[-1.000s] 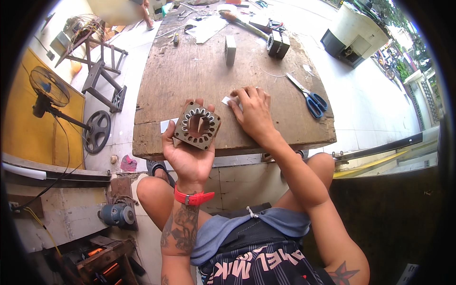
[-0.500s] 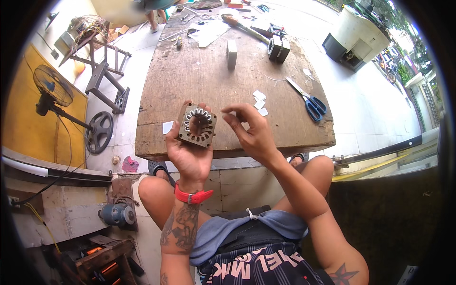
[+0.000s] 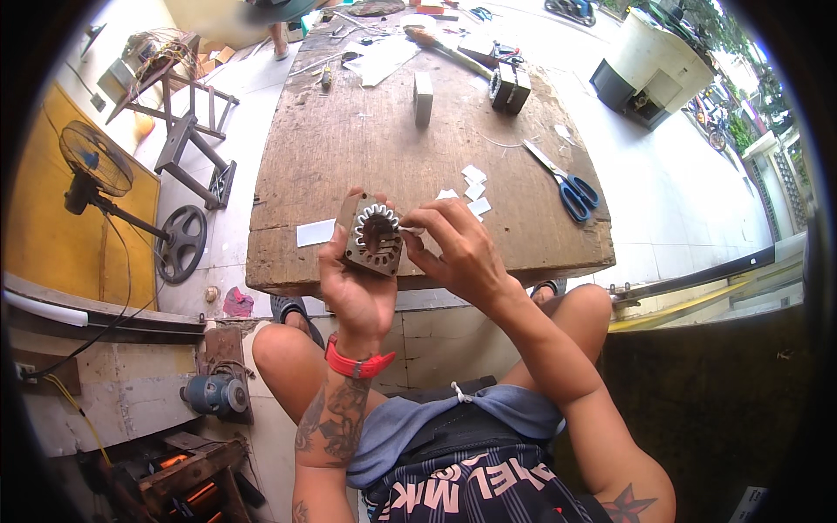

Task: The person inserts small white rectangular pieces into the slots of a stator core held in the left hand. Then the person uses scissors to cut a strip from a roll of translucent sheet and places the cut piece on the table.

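My left hand [image 3: 359, 305], palm up, is wrapped round a square metal motor stator core [image 3: 357, 251] above the table's near edge. White paper liners [image 3: 377, 210] fill the slots on the far side of its round bore; the nearer slots look bare. My right hand [image 3: 464, 254] is closed in a pinch at the stator's right side, its fingertips touching or nearly touching the slots. What sits between those fingertips is too small to make out. A white paper strip [image 3: 315, 233] lies left of the stator, and several small white paper pieces [image 3: 473, 185] lie beyond my right hand.
Blue-handled scissors [image 3: 577, 197] lie on the wooden table [image 3: 349, 148] at the right. Farther back stand a pale upright block [image 3: 423, 100], another stator [image 3: 510, 89] and a long-handled brush [image 3: 446, 50]. A floor fan [image 3: 98, 161] stands left; a person [image 3: 279, 35] is beyond.
My right hand has moved left onto the stator's side. The stator has shifted slightly right and tilted in my left hand, uncovering more of the white strip.
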`<state>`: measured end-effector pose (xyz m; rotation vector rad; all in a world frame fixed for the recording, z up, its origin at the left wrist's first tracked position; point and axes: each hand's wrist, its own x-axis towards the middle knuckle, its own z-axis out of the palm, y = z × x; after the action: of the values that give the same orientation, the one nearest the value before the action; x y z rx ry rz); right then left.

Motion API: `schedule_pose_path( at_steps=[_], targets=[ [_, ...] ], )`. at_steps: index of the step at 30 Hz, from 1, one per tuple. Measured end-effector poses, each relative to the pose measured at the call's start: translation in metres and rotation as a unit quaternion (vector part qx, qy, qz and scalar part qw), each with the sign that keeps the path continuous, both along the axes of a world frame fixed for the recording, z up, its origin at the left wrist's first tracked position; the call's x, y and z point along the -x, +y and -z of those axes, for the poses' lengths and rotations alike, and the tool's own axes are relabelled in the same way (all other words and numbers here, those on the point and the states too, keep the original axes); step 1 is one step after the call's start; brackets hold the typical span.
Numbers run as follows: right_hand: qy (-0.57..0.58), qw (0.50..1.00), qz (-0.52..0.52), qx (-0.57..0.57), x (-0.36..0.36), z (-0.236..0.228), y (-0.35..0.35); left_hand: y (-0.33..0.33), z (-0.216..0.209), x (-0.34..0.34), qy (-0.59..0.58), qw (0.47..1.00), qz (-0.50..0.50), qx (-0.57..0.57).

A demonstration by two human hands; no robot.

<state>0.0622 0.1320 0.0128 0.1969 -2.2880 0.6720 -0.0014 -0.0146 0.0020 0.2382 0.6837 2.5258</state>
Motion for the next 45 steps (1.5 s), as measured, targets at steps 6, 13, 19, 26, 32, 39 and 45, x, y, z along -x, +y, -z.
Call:
schedule_pose_path(
  at_steps=[6, 13, 19, 26, 32, 39, 45],
  targets=[
    [-0.024, 0.998, -0.016, -0.051, -0.008, -0.001, -0.004, 0.0, -0.002, -0.001, 0.019, 0.998, -0.027, 0.047],
    [0.011, 0.998, -0.021, 0.062, -0.001, 0.014, -0.006, 0.0, -0.004, -0.005, -0.043, 0.998, -0.011, -0.048],
    [-0.027, 0.996, -0.019, 0.077, -0.006, 0.024, -0.02, -0.005, 0.0, 0.002, -0.095, 0.992, -0.043, -0.07],
    [-0.149, 0.951, 0.268, -0.05, 0.003, 0.02, 0.039, -0.013, 0.006, 0.013, -0.134, 0.985, -0.072, -0.078],
    [-0.149, 0.963, 0.222, 0.008, 0.003, 0.022, 0.042, -0.016, 0.005, 0.017, -0.161, 0.981, -0.002, -0.107],
    [-0.192, 0.917, 0.123, 0.326, 0.003, 0.013, 0.054, -0.012, 0.005, 0.015, -0.158, 0.979, 0.031, -0.123],
    [-0.147, 0.903, 0.047, 0.401, -0.004, 0.006, 0.065, -0.009, 0.009, 0.015, -0.163, 0.98, 0.02, -0.113]
  ],
)
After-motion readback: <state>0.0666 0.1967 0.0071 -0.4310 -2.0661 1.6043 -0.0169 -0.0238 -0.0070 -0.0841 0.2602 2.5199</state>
